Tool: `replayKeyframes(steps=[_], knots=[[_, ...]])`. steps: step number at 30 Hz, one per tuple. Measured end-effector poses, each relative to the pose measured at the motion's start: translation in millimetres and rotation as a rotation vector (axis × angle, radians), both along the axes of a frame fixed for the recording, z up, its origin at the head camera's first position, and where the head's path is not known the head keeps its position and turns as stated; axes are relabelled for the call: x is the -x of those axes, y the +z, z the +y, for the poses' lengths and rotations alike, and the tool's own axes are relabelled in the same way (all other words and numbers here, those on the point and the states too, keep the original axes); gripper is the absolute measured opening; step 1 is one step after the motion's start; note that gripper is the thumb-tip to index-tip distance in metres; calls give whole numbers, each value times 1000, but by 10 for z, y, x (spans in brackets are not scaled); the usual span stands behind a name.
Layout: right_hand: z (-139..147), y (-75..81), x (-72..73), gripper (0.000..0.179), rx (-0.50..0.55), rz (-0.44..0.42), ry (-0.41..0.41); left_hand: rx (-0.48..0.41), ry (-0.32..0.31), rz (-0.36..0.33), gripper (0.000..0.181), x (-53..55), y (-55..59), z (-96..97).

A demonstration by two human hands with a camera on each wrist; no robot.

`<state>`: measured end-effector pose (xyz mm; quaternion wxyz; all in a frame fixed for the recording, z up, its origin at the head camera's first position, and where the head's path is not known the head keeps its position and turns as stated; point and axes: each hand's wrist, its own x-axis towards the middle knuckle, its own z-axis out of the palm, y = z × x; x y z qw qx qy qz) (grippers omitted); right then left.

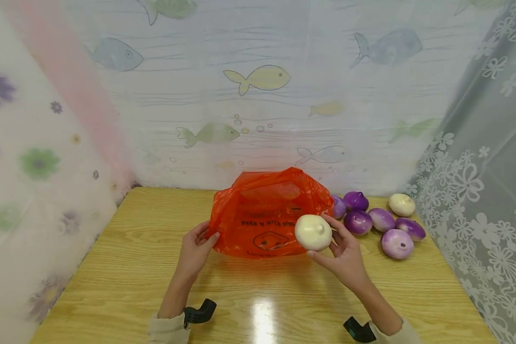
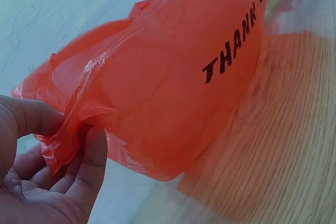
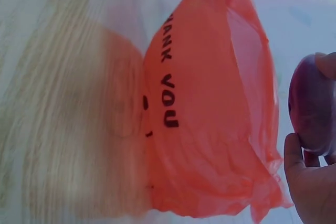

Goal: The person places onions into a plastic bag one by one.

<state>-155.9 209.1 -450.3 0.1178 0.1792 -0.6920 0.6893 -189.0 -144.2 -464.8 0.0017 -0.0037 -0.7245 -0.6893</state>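
Observation:
A red plastic bag (image 1: 271, 215) with black printing stands on the table, its mouth facing up and towards me. My left hand (image 1: 198, 246) pinches the bag's left edge between thumb and fingers; in the left wrist view that hand (image 2: 52, 166) has the plastic bunched up. In the head view my right hand (image 1: 341, 251) holds a pale white onion (image 1: 313, 232) by its sides, in front of the bag's right side. The right wrist view shows the onion (image 3: 311, 106) darker and purplish, beside the bag (image 3: 210, 108), with the hand (image 3: 315, 187) partly cut off.
Several purple onions (image 1: 358, 222) lie grouped at the back right of the wooden table (image 1: 124, 267). Another white onion (image 1: 402, 205) sits behind them near the curtain. A fish-print sheet (image 1: 258, 105) hangs along the back edge.

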Motion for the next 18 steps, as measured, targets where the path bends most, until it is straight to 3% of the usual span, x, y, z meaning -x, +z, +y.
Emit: replayKeyframes(steps=[18], knots=[[-291, 283, 273, 83, -85, -85, 8, -8, -1, -8, 45, -4, 20, -7]])
